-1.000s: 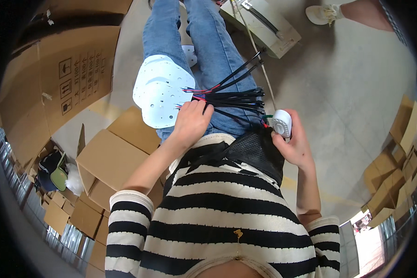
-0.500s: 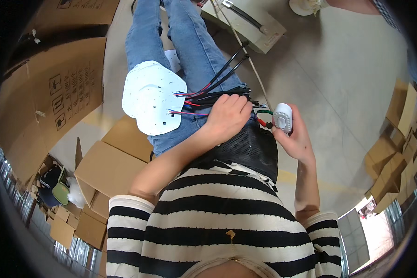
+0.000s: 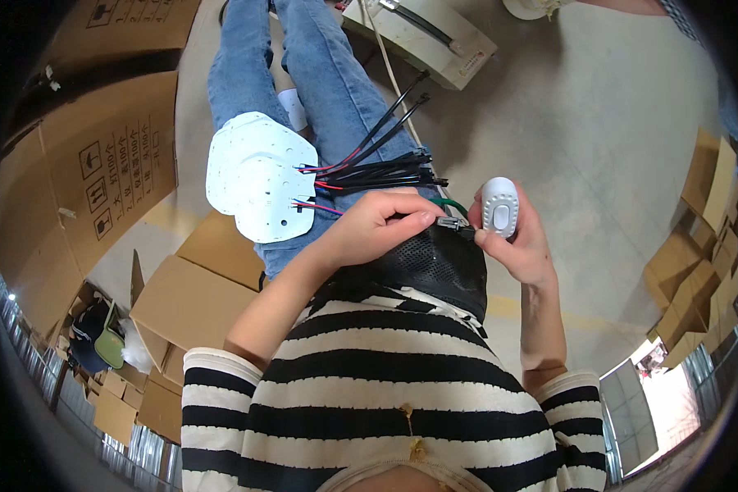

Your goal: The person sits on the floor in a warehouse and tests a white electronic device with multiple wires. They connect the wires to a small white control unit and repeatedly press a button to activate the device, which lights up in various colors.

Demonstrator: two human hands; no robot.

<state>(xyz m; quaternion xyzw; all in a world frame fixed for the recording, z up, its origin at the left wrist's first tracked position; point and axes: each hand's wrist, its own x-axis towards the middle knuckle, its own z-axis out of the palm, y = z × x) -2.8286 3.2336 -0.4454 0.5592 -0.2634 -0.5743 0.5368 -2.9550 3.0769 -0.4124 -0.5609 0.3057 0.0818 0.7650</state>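
My right hand (image 3: 530,250) is closed around a white oval device (image 3: 500,207) with a ring of small bumps and a raised button. Its thumb and finger also touch a short dark lead beside the device. Between the fingertips of my left hand (image 3: 373,228) is a dark cable connector (image 3: 448,222), held close against that lead; whether the two are joined I cannot tell. A green wire (image 3: 449,204) loops just behind. Across my thighs lie white perforated plates (image 3: 258,180) and a bundle of black-sheathed cables (image 3: 385,174) with red and blue wire ends.
Black mesh material (image 3: 422,266) covers my lap. Large cardboard cartons (image 3: 111,156) stand at the left, with an open carton (image 3: 197,299) nearer me. Beyond my legs sits a pale metal case (image 3: 435,45) with a black handle. Flattened cardboard (image 3: 693,254) lies far right; another person's arm (image 3: 627,5) shows at the top.
My left hand has moved off the cable bundle toward my right hand and now pinches the connector. The right hand still holds the white device in nearly the same place.
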